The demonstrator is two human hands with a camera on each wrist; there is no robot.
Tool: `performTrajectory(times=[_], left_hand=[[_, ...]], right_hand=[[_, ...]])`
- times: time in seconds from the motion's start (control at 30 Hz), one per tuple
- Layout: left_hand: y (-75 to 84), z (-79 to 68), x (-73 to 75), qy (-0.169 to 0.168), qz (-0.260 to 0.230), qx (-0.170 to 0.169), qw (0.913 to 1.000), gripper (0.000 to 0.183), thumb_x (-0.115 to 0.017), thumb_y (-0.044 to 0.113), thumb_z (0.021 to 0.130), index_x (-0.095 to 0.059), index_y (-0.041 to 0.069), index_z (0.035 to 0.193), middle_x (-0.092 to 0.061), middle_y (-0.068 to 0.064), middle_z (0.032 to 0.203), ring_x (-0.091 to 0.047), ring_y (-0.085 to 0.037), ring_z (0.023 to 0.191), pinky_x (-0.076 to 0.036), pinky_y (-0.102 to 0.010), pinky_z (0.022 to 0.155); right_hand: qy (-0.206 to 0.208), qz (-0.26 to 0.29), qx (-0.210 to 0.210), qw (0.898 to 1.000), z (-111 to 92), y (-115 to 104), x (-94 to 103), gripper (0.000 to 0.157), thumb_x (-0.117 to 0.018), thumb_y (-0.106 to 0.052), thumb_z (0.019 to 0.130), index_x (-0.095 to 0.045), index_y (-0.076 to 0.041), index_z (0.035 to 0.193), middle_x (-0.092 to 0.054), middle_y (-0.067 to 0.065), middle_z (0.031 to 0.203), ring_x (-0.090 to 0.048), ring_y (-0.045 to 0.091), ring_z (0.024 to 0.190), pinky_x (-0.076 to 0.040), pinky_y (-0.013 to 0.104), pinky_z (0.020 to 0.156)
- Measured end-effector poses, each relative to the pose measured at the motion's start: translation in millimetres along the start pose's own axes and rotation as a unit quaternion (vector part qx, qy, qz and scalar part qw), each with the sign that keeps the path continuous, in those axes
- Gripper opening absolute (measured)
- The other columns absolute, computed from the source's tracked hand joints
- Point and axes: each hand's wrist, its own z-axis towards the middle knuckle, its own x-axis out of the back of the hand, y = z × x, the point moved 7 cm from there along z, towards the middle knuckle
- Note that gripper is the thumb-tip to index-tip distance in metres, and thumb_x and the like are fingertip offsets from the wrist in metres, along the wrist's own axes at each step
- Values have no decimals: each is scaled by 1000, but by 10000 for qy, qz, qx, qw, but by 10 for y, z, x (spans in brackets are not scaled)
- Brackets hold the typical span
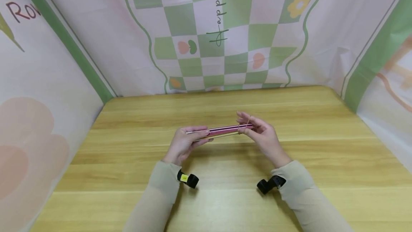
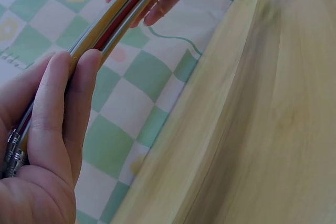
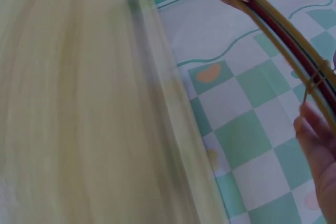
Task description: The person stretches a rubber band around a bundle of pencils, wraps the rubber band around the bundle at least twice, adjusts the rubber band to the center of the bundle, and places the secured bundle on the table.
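Observation:
A thin bundle of long pencils (image 1: 225,130) is held above the table, slightly tilted, its right end higher in the head view. My left hand (image 1: 186,142) grips its left part between thumb and fingers. Ribbed metal ends (image 2: 17,156) poke out by the left palm. Yellow, dark red and silvery sides show along the pencils in both wrist views. A tan rubber band (image 3: 316,78) loops around the bundle near its right end. With thumb and fingers, my right hand (image 1: 262,135) holds that end and the band, part of which stretches up to a finger.
Beneath both hands lies a wooden table (image 1: 128,160). A green and white checked cloth (image 1: 209,53) hangs behind its far edge, with printed cloth on either side. Each wrist wears a black camera, one by the left sleeve (image 1: 161,182), one by the right sleeve (image 1: 299,182).

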Motion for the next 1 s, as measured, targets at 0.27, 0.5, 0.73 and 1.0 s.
performTrajectory(times=[0.27, 0.5, 0.73, 1.0], left_hand=[[3, -10, 18, -109, 329, 90, 9994, 31, -64, -10, 90, -61, -17, 120, -69, -20, 109, -75, -26, 84, -63, -28, 84], [-14, -27, -44, -398, 860, 244, 9952, 31, -70, -7, 86, -65, -15, 116, -71, -25, 110, -75, -27, 85, -63, -30, 84], [-24, -72, -97, -500, 1003, 384, 9930, 30, -74, -4, 84, -68, -11, 113, -74, -18, 100, -75, -27, 84, -63, -32, 84], [-34, -88, -134, -643, 1025, 394, 9919, 32, -74, -3, 85, -68, -10, 115, -74, -16, 101, -75, -26, 85, -63, -33, 85]], right_hand=[[41, -337, -404, 9986, 3, -3, -8, 37, -65, -4, 95, -58, 10, 128, -73, -15, 110, -70, 2, 97, -62, 20, 84], [316, -129, -902, 9953, 23, 59, 54, 35, -61, -12, 99, -61, 16, 119, -75, -15, 100, -73, 5, 88, -62, 22, 85], [577, 1042, -1707, 9781, -8, 184, 125, 13, -66, -10, 96, -78, -14, 90, -78, -5, 88, -75, 11, 77, -65, 25, 74], [-62, 2069, -2544, 9447, -50, 310, 60, 24, -58, -11, 100, -78, -18, 88, -78, -2, 91, -75, 10, 82, -63, 21, 77]])
